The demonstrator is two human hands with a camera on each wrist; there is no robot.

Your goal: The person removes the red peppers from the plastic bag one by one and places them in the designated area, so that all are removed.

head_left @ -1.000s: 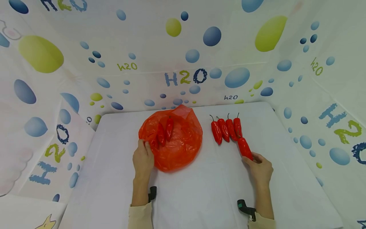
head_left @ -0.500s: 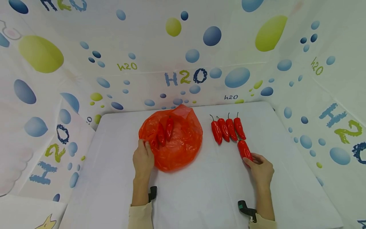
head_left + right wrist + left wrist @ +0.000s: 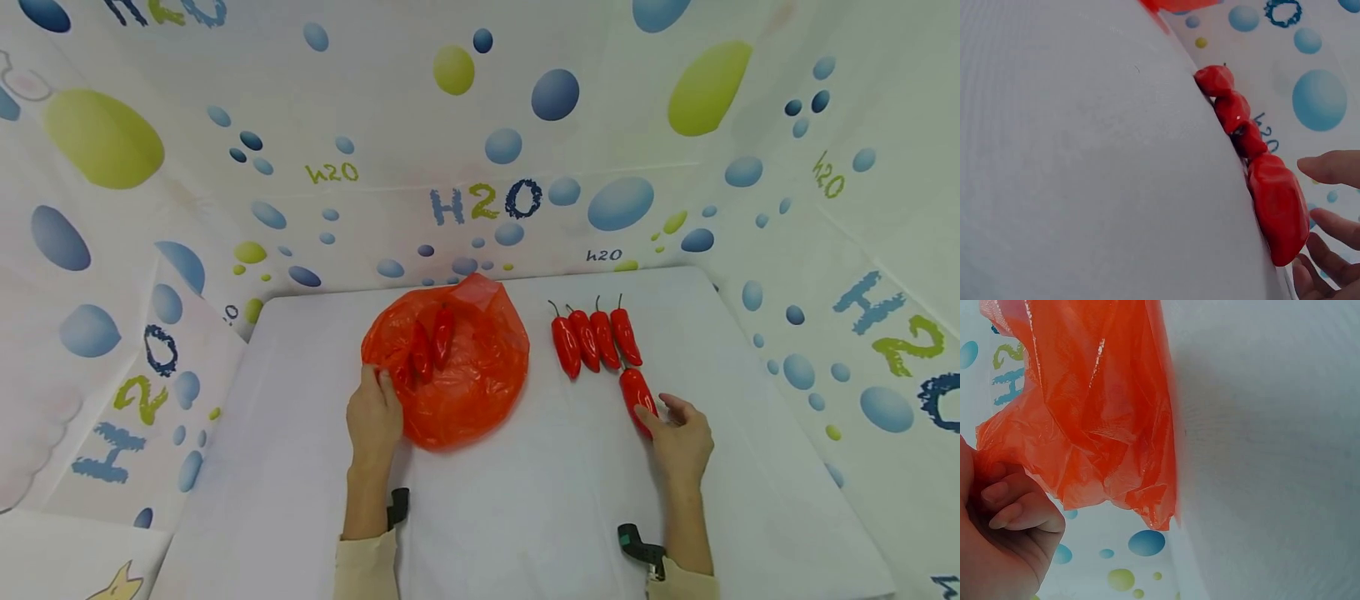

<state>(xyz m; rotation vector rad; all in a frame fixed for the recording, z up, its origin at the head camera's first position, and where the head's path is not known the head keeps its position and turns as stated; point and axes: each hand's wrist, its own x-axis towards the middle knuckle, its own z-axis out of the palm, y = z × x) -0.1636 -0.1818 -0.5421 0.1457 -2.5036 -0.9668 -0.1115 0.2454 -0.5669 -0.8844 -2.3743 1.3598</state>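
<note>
A thin red plastic bag point(image 3: 472, 408) lies on the left, its edge gripped by my left hand point(image 3: 375, 412). In the left wrist view, curled fingers point(image 3: 1016, 506) hold the gathered film. Red chili peppers point(image 3: 444, 333) show at the bag's mouth. My right hand point(image 3: 682, 437) is at the lower end of a single red chili pepper point(image 3: 636, 396) on the table. Its thumb overlaps the pepper in the head view, with the index finger spread away. From the right wrist, the fingers stand loosely parted around this pepper point(image 3: 1279, 206).
Several red chili peppers point(image 3: 585, 340) lie side by side in a row just behind the single one, stems toward the back. The white table point(image 3: 517, 517) meets a printed backdrop point(image 3: 405, 108) at the rear and sides.
The right hand has loosened its grip, and its index finger has lifted off the pepper. That pepper now lies slightly nearer me. The rightmost pepper's tip has swung right. The left hand stays put.
</note>
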